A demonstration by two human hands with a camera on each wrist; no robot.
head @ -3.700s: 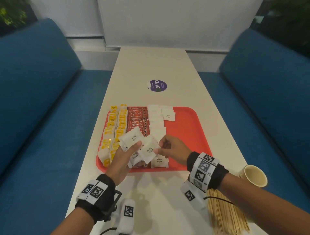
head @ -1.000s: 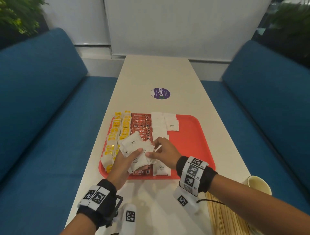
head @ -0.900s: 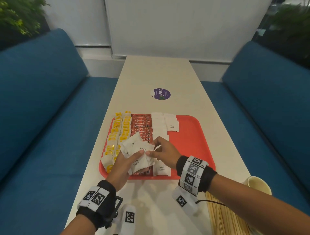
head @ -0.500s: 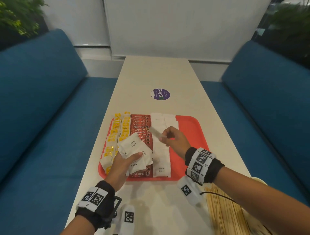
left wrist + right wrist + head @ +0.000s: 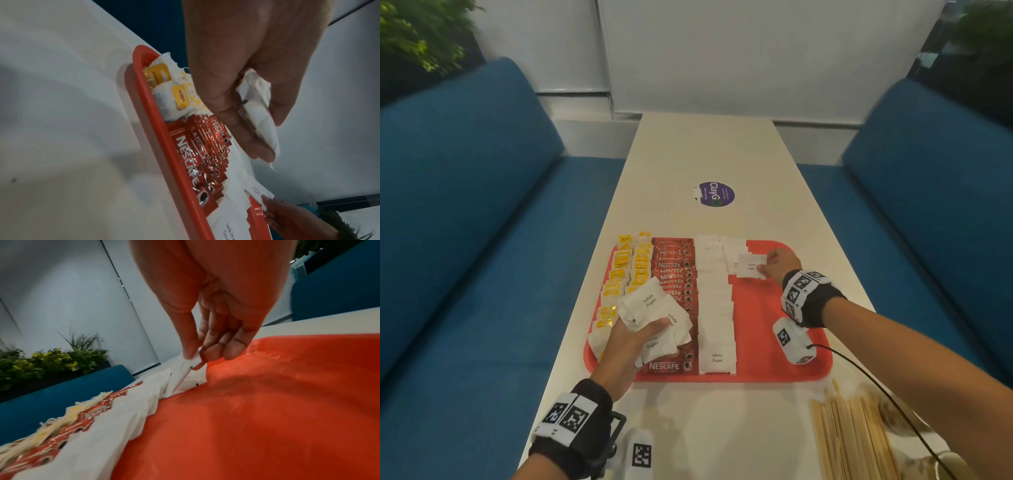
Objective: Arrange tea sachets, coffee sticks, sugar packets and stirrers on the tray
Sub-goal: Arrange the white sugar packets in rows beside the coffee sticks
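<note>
A red tray (image 5: 774, 329) holds columns of yellow tea sachets (image 5: 619, 274), red coffee sticks (image 5: 674, 270) and white sugar packets (image 5: 714, 301). My left hand (image 5: 633, 335) hovers over the tray's near left and grips a bunch of white sugar packets (image 5: 650, 305); the left wrist view shows these packets (image 5: 259, 113) between thumb and fingers. My right hand (image 5: 777, 265) pinches a single sugar packet (image 5: 751, 267) at the far end of a second sugar column. In the right wrist view that packet (image 5: 189, 365) tilts down onto the tray (image 5: 267, 402). Wooden stirrers (image 5: 852, 442) lie on the table at near right.
The tray sits on a long white table (image 5: 715, 161) with a purple round sticker (image 5: 714, 194). Blue sofas (image 5: 465, 205) flank both sides. The tray's right half is bare red. A paper cup (image 5: 904, 414), blurred, lies near the stirrers.
My right hand drew one sugar packet from the bunch in my left hand and carried it to the far right, down beside the far sugar packets. The left hand stayed put.
</note>
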